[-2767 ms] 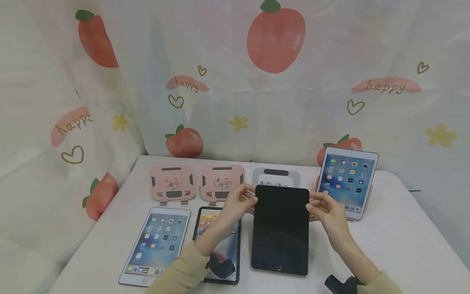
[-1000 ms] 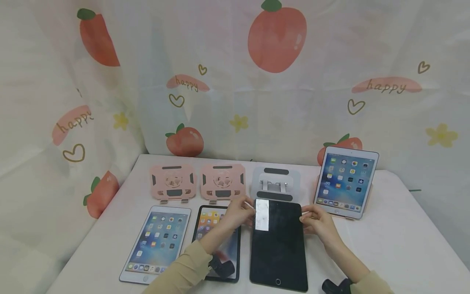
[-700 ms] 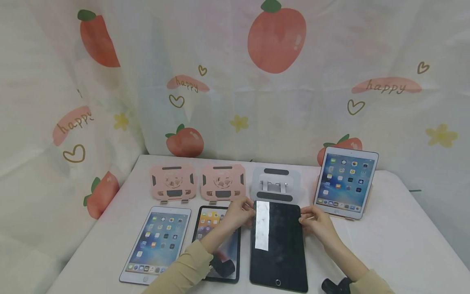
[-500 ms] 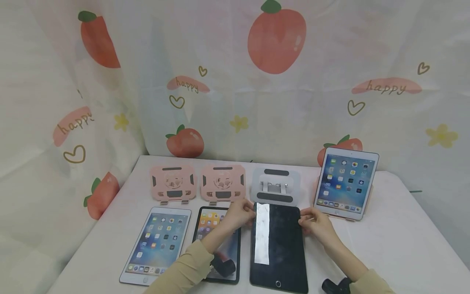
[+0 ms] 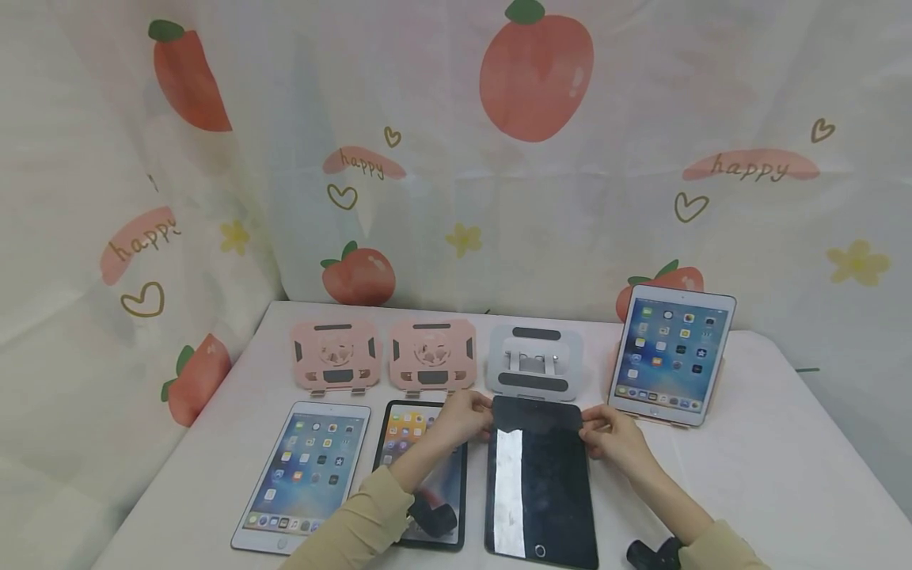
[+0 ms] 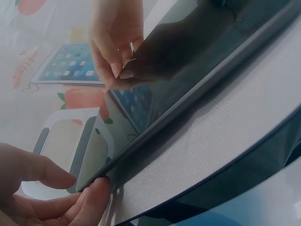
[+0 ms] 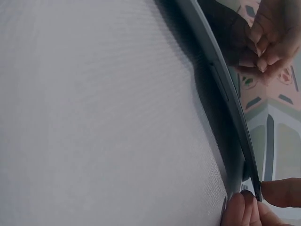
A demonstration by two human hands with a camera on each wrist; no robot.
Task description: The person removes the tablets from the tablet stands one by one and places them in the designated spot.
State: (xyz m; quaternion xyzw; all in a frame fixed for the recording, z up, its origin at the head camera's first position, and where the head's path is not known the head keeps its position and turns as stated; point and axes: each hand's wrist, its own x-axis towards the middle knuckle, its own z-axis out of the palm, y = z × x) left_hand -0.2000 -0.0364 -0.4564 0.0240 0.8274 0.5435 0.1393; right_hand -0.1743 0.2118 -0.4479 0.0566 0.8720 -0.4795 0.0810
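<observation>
A black tablet (image 5: 549, 483) with a dark screen and a home button lies low over the table in the head view, its top end close to the blue-grey stand (image 5: 536, 360). My left hand (image 5: 465, 418) pinches its upper left corner between thumb and fingers. At the upper right corner, my right hand (image 5: 614, 434) pinches the edge the same way. In the left wrist view the tablet's glossy screen (image 6: 188, 56) mirrors the other hand. The right wrist view shows the tablet's side edge (image 7: 225, 89) with a shadowed gap under it at the held corner.
Two pink stands (image 5: 335, 356) stand at the back left. Before them lie a white tablet (image 5: 306, 475) and a black-framed tablet (image 5: 406, 427), the latter partly under my left forearm. Another white tablet (image 5: 673, 352) leans on a stand at the right. A patterned cloth hangs behind.
Both hands have brought the black tablet down and toward me, tilting it flatter, so the stand behind it now shows. Over the last half second it barely moves; a bright reflection shifts down its screen.
</observation>
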